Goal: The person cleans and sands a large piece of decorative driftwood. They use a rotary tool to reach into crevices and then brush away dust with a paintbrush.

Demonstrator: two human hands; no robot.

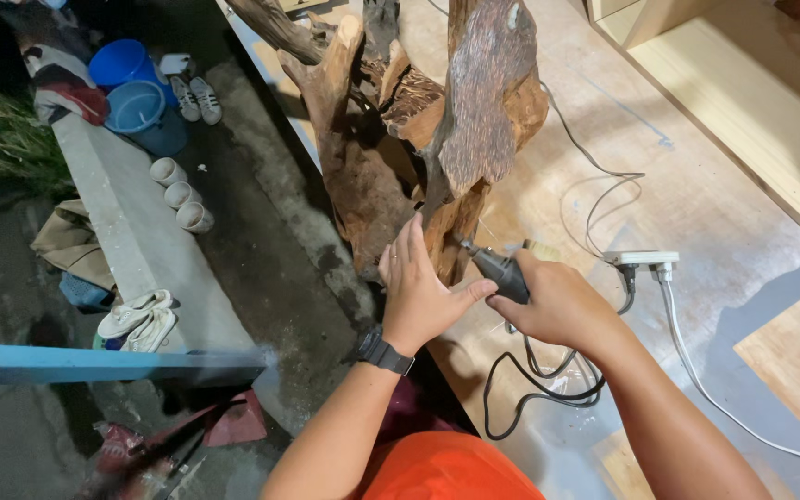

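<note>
At the tabletop's left edge, the left hand [416, 292] rests with fingers spread on the gnarled brown driftwood stump [391, 139]; the right hand [557, 301] has its fingers clamped on a black corded rotary tool [500, 271].

Bright right, dark left — edges warped

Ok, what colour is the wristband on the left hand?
Black, a watch-like wristband just behind the left hand; the head view shows it clearly.

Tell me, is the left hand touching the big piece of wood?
Touching. The head view shows the left hand laid flat against the lower part of the driftwood piece, fingers on its surface, while the right hand holds a black rotary tool beside it.
</note>
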